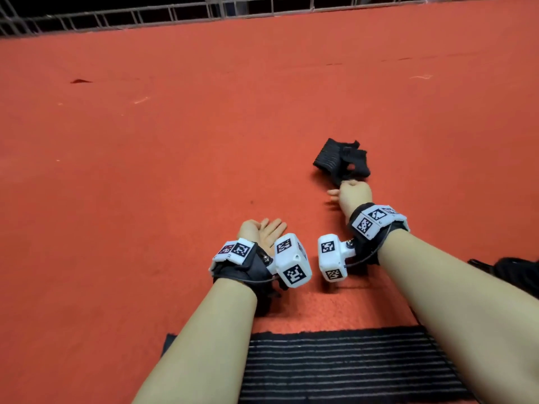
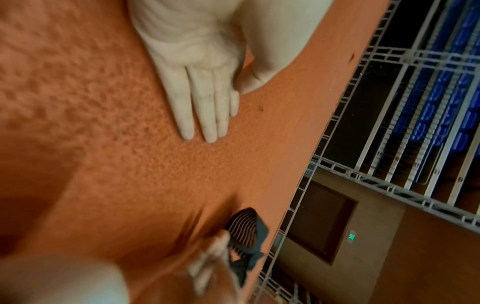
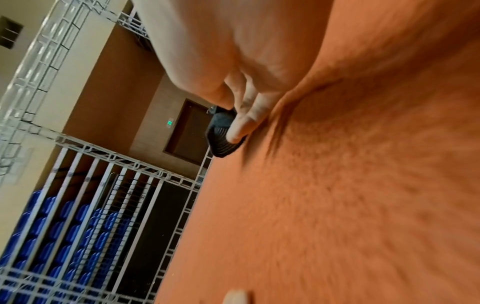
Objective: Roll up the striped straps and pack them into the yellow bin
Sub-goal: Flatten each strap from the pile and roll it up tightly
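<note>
A crumpled black striped strap (image 1: pixel 341 158) lies on the red carpet (image 1: pixel 175 170) right of centre. My right hand (image 1: pixel 347 186) pinches its near edge between thumb and fingers; in the right wrist view the fingers (image 3: pixel 244 121) lie over the strap (image 3: pixel 223 144). My left hand (image 1: pixel 269 228) is empty, with its fingers straight, low over the carpet to the left. In the left wrist view the left hand (image 2: pixel 202 107) shows straight fingers, with the strap (image 2: pixel 244 232) further off. A second striped strap (image 1: pixel 344 365) lies flat at the near edge, partly under my forearms. No yellow bin is in view.
A metal truss frame (image 1: pixel 145 16) runs along the carpet's far edge. A dark object (image 1: pixel 516 272) lies at the right edge. Blue seats (image 3: pixel 64 236) stand beyond the frame. Bare carpet stretches to the left and far side.
</note>
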